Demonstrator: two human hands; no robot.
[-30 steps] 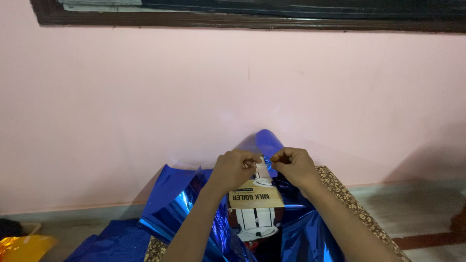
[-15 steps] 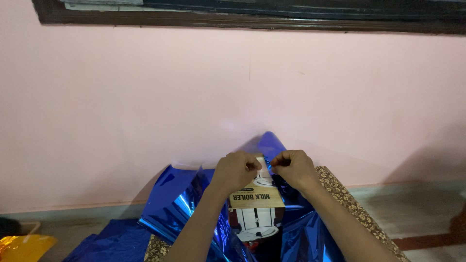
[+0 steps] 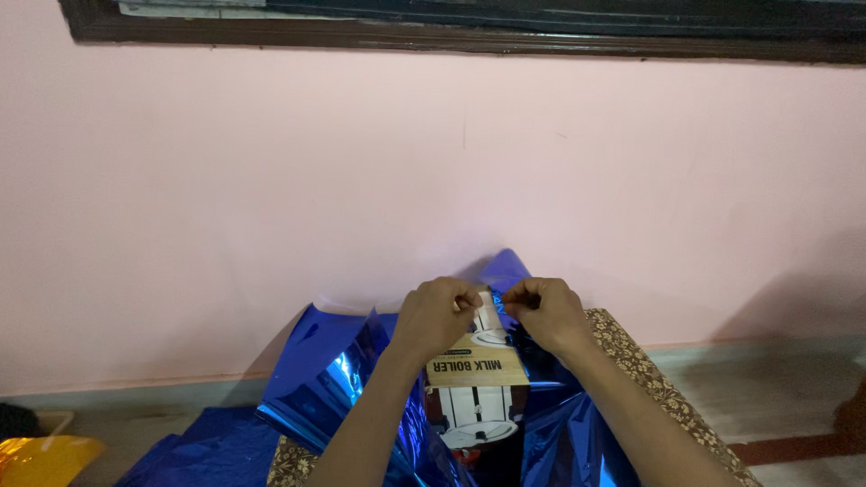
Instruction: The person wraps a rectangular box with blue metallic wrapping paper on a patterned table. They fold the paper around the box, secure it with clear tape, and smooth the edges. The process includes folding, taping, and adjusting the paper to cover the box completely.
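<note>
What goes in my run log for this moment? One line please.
left hand: pinching small pale strip | right hand: pinching same strip | below: printed box on blue foil wrap

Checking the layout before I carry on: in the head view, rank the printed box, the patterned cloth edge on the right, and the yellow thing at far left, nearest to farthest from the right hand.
1. Printed cardboard box: just beside and below the right hand, toward the left.
2. Patterned cloth: lower right, along the forearm.
3. Yellow object: bottom left corner, by the floor.

Both forearms bare — no sleeves in view; left hand (image 3: 436,317), right hand (image 3: 550,313) ungloved — no rings seen.
</note>
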